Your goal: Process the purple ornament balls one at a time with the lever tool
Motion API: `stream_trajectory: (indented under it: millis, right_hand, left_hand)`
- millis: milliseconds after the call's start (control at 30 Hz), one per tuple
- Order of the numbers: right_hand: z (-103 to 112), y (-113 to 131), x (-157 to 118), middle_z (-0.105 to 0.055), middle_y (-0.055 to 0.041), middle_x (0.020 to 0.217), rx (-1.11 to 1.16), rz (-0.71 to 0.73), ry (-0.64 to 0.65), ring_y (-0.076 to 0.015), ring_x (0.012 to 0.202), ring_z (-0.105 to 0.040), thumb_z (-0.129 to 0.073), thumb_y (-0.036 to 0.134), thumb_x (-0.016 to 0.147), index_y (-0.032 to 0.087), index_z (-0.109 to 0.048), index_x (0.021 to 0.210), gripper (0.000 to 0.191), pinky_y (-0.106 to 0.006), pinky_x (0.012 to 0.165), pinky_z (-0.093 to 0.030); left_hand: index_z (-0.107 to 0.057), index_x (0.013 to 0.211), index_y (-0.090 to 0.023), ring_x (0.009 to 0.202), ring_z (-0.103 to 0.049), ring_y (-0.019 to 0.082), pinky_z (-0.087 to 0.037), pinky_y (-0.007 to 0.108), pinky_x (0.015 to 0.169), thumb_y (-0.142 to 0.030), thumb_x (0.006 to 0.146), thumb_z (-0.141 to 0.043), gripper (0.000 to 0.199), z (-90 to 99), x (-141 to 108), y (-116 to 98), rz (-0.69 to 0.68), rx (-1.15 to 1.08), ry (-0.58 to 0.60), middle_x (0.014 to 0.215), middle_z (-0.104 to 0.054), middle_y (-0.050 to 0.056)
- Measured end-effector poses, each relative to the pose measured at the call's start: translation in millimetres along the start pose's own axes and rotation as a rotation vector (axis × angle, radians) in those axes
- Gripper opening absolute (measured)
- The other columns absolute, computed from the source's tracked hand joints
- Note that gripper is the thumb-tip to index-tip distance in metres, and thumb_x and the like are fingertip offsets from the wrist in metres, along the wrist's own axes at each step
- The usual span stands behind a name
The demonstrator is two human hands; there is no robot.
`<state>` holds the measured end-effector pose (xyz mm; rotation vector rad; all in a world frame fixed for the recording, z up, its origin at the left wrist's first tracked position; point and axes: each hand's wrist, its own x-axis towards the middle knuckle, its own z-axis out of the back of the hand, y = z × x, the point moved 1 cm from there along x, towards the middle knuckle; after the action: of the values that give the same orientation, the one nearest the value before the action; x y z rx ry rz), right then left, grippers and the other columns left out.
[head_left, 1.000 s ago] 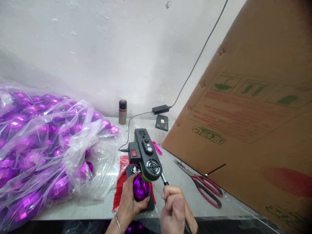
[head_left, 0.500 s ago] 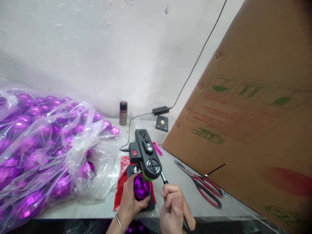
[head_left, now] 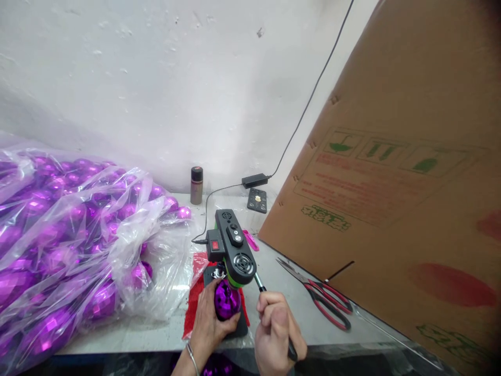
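My left hand [head_left: 207, 318], with a metal bangle at the wrist, is wrapped around a shiny purple ball [head_left: 227, 300]. The ball sits beneath the front end of a black and green bench press [head_left: 235, 243] with round vents and a red switch. Whether the press head touches the ball cannot be made out. My right hand [head_left: 277, 331] is closed around the lever [head_left: 260, 282] on the right side of the press. Its black grip shows below the fist. Under the press lie its black base [head_left: 241, 328] and a red cloth [head_left: 191, 310].
A clear plastic bag [head_left: 131, 250] full of purple balls fills the left. Red-handled scissors [head_left: 326, 303] lie at right before a large cardboard box [head_left: 376, 219]. Behind the press are a bottle [head_left: 197, 187], a power adapter [head_left: 254, 180], a black card-like plate [head_left: 257, 201] and a pink piece [head_left: 250, 240].
The view has shifted slightly to the right. My right hand and the lever's grip have moved a little up and left. My left hand keeps the ball in the same spot under the press.
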<state>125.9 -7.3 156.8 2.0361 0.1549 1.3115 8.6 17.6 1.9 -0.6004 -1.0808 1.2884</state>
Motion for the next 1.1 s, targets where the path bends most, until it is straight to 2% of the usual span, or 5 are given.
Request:
stream_trajectory:
  millis: [433, 633, 800, 967, 1100]
  right_hand:
    - [14, -25, -35, -0.065, 0.0008, 0.072, -0.027, 0.078, 0.091, -0.0139, 0.062, -0.062, -0.048, 0.037, 0.119, 0.022, -0.055, 0.069, 0.053, -0.029, 0.063, -0.049]
    - [9, 6, 10, -0.054, 0.0037, 0.063, -0.034, -0.035, 0.149, -0.0130, 0.063, -0.061, -0.050, 0.023, 0.118, 0.022, -0.053, 0.072, 0.046, -0.026, 0.060, -0.043]
    - [-8, 30, 46, -0.051, 0.0037, 0.059, -0.058, -0.109, 0.144, -0.0117, 0.055, -0.054, -0.055, 0.036, 0.118, 0.023, -0.047, 0.063, 0.057, -0.026, 0.057, -0.043]
    - [-6, 28, 39, -0.051, 0.0031, 0.060, -0.058, -0.123, 0.147, -0.0128, 0.057, -0.054, -0.056, 0.038, 0.117, 0.023, -0.048, 0.063, 0.057, -0.027, 0.056, -0.042]
    - [-2, 23, 30, -0.050, 0.0035, 0.062, -0.024, -0.116, 0.140, -0.0128, 0.061, -0.056, -0.055, 0.031, 0.117, 0.023, -0.048, 0.065, 0.054, -0.027, 0.059, -0.042]
  left_hand:
    - [-0.066, 0.140, -0.014, 0.123, -0.079, 0.044, -0.064, 0.067, 0.108, -0.037, 0.073, -0.082, 0.073, -2.4, 0, 0, -0.007, -0.013, -0.005, 0.132, -0.081, 0.021]
    - [-0.065, 0.143, -0.014, 0.124, -0.079, 0.043, -0.062, 0.067, 0.112, -0.035, 0.071, -0.085, 0.077, -1.8, 2, 0, 0.009, -0.039, -0.011, 0.134, -0.081, 0.021]
    - [-0.061, 0.150, -0.016, 0.133, -0.076, 0.042, -0.061, 0.063, 0.116, -0.033, 0.069, -0.089, 0.087, 3.0, 0, 6, 0.052, -0.075, -0.010, 0.142, -0.078, 0.020]
    - [-0.066, 0.148, -0.020, 0.133, -0.077, 0.045, -0.065, 0.062, 0.114, -0.040, 0.064, -0.100, 0.092, 37.2, -41, 9, 0.033, -0.043, 0.002, 0.143, -0.078, 0.019]
    - [-0.078, 0.131, -0.032, 0.136, -0.074, 0.044, -0.065, 0.059, 0.117, -0.045, 0.069, -0.105, 0.069, 66.7, -87, -12, 0.145, 0.064, 0.239, 0.135, -0.080, 0.011]
